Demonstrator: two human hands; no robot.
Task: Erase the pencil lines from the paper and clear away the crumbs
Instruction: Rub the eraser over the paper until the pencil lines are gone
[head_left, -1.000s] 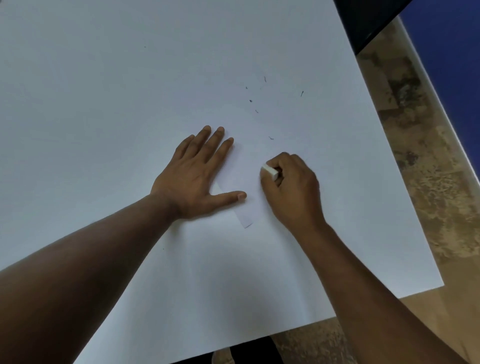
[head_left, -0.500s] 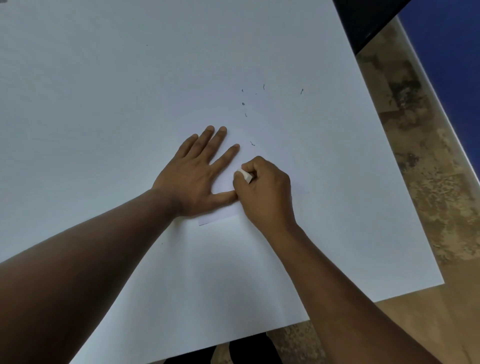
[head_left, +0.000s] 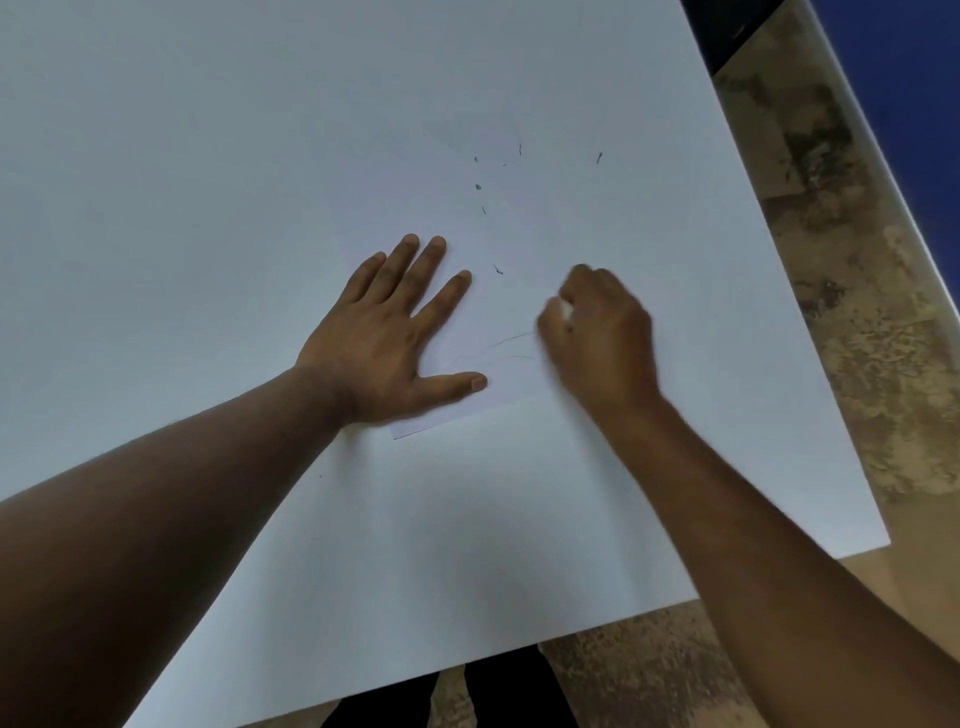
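A small white sheet of paper lies on a large white table. My left hand presses flat on the sheet's left part, fingers spread. Faint pencil lines run across the paper between my two hands. My right hand is blurred with motion and closed around a white eraser, which pokes out near the thumb at the lines' right end. Several dark eraser crumbs are scattered on the table beyond the paper, and one crumb lies close to my left fingertips.
The table's right edge and near edge border a mottled brown floor. A blue wall rises at the top right. A dark object sits past the table's far right corner.
My right hand with the eraser has swept right, away from my left thumb, uncovering faint pencil lines between the hands. My left hand has stayed put on the paper.
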